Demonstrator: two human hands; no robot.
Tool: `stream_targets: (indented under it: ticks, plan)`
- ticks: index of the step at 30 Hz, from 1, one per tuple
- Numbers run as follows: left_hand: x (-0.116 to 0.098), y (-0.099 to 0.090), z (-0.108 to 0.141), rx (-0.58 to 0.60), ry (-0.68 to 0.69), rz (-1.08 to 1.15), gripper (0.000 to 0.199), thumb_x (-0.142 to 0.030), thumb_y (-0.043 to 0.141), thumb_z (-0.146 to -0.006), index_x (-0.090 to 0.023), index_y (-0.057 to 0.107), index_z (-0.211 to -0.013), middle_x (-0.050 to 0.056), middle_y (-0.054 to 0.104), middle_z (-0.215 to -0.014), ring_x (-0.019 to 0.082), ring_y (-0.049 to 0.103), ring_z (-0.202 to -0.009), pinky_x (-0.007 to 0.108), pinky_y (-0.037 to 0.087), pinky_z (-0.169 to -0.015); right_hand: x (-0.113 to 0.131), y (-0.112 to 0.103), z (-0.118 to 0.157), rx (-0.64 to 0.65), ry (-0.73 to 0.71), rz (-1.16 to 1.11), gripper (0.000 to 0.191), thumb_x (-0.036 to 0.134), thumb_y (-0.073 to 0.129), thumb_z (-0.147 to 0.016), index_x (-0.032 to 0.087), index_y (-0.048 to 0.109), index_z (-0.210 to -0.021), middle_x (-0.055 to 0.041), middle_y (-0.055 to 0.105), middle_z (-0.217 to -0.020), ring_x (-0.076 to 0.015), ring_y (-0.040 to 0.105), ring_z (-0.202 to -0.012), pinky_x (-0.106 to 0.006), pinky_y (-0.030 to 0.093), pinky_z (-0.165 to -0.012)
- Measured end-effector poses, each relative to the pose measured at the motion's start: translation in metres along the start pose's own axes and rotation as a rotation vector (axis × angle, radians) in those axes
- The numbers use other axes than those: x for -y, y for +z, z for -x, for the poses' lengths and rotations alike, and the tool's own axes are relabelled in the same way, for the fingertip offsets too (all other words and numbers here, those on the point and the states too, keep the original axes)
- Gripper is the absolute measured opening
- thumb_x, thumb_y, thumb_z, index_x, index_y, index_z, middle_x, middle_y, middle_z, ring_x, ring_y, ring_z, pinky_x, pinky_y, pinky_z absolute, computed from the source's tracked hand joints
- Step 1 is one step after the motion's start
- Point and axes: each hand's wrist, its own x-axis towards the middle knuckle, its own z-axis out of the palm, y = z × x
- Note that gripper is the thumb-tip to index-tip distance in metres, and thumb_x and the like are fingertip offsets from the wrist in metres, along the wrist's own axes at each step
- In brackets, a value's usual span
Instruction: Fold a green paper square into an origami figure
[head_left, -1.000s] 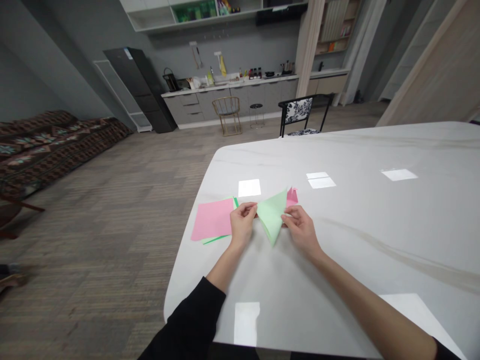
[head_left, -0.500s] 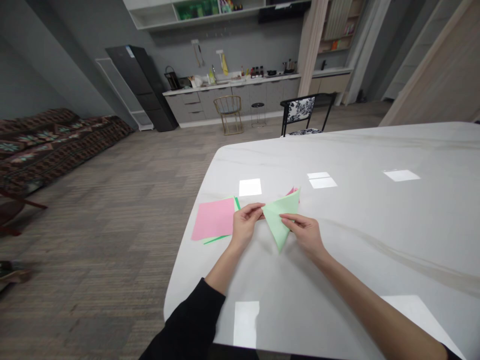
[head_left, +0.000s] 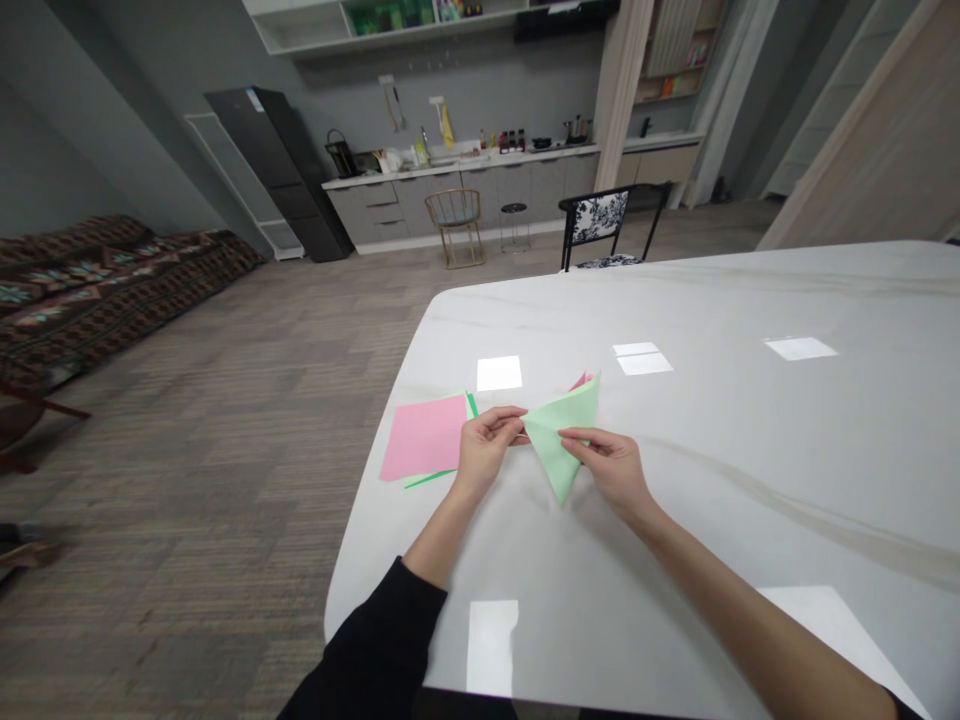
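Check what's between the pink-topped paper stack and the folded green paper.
The left hand, in the head view. It overlaps the right edge of the pink-topped paper stack in the image, its fingertips at the folded green paper's left corner.

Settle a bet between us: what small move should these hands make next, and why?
Perhaps smooth the pale green paper with the right hand: it already touches the folded sheet's face, while the left hand pinches the left corner.

1 folded pale-green paper in 2 hands — pink sheet just beside, white table below.
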Motion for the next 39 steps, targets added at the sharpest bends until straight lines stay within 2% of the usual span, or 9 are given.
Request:
stream_targets:
  ticks: [5,13,17,21,25,29,32,36,39]
  plan:
    - [0.0,0.003,0.002,-0.02,0.0,-0.05,0.03,-0.031,0.082,-0.066,-0.013,0.073,-0.088,0.003,0.073,-0.073,0.016,0.07,-0.067,0.028,0.062,-0.064,0.002,0.0,0.002,0.009,-0.005,0.029,0.021,0.035,0.078,-0.07,0.022,0.08,-0.085,-0.0007,0.068,-0.066,-0.0132,0.049,-0.06,-0.027,0.038,-0.055]
    - [0.0,0.005,0.005,-0.008,-0.017,-0.04,0.032,-0.031,0.082,-0.067,-0.013,0.073,-0.091,0.003,0.074,-0.071,0.016,0.071,-0.067,0.029,0.063,-0.067,0.001,0.0,0.001,-0.028,0.008,0.012,0.021,0.037,0.078,-0.069,0.022,0.08,-0.084,-0.0039,0.075,-0.081,-0.0157,0.056,-0.067,-0.029,0.043,-0.061]
    - [0.001,0.004,0.005,0.005,-0.021,-0.059,0.03,-0.032,0.082,-0.067,-0.013,0.074,-0.09,0.005,0.075,-0.075,0.019,0.072,-0.071,0.031,0.063,-0.068,0.005,-0.001,0.0,-0.039,0.004,0.032,0.02,0.036,0.078,-0.068,0.022,0.08,-0.083,-0.0037,0.075,-0.079,-0.0155,0.056,-0.065,-0.029,0.043,-0.06]
    - [-0.005,-0.001,0.004,0.087,0.009,-0.134,0.028,-0.031,0.079,-0.07,-0.014,0.075,-0.091,0.005,0.072,-0.076,0.017,0.069,-0.07,0.029,0.06,-0.067,0.005,-0.004,-0.001,-0.037,0.017,0.029,0.021,0.036,0.079,-0.068,0.021,0.08,-0.082,-0.0035,0.073,-0.074,-0.0152,0.054,-0.062,-0.028,0.041,-0.057]
    - [-0.015,-0.009,0.002,0.191,0.064,-0.248,0.026,-0.029,0.077,-0.073,-0.015,0.075,-0.094,0.003,0.065,-0.074,0.012,0.061,-0.065,0.023,0.053,-0.058,0.003,-0.006,-0.002,-0.019,0.002,0.026,0.022,0.037,0.078,-0.068,0.02,0.079,-0.083,-0.0041,0.073,-0.075,-0.0168,0.056,-0.064,-0.029,0.043,-0.056]
    - [-0.017,-0.015,0.001,0.266,0.018,-0.201,0.032,-0.034,0.068,-0.08,-0.014,0.07,-0.105,0.001,0.057,-0.069,0.01,0.054,-0.058,0.021,0.047,-0.051,0.003,-0.006,-0.003,-0.03,-0.018,0.059,0.023,0.038,0.077,-0.069,0.02,0.079,-0.084,-0.0051,0.073,-0.077,-0.0186,0.058,-0.068,-0.029,0.044,-0.056]
    - [-0.015,-0.016,0.002,0.279,-0.007,-0.17,0.037,-0.036,0.066,-0.082,-0.014,0.066,-0.111,0.001,0.057,-0.072,0.01,0.053,-0.057,0.021,0.044,-0.048,0.004,-0.006,-0.002,-0.039,-0.021,0.071,0.022,0.038,0.077,-0.069,0.02,0.079,-0.083,-0.0041,0.072,-0.074,-0.0172,0.056,-0.064,-0.028,0.042,-0.054]
    - [-0.012,-0.011,0.004,0.268,0.009,-0.207,0.037,-0.035,0.07,-0.079,-0.014,0.066,-0.109,0.005,0.062,-0.084,0.013,0.062,-0.067,0.023,0.051,-0.056,0.003,-0.006,-0.002,-0.025,-0.008,0.051,0.022,0.037,0.078,-0.069,0.02,0.079,-0.083,-0.0037,0.071,-0.073,-0.0165,0.055,-0.063,-0.028,0.042,-0.054]
    - [-0.009,-0.008,0.005,0.231,-0.013,-0.209,0.036,-0.034,0.074,-0.076,-0.015,0.067,-0.105,0.005,0.064,-0.082,0.015,0.065,-0.07,0.026,0.054,-0.062,0.002,-0.006,-0.002,-0.004,0.008,0.039,0.024,0.038,0.078,-0.069,0.02,0.079,-0.084,-0.0048,0.072,-0.076,-0.0175,0.057,-0.066,-0.028,0.043,-0.056]
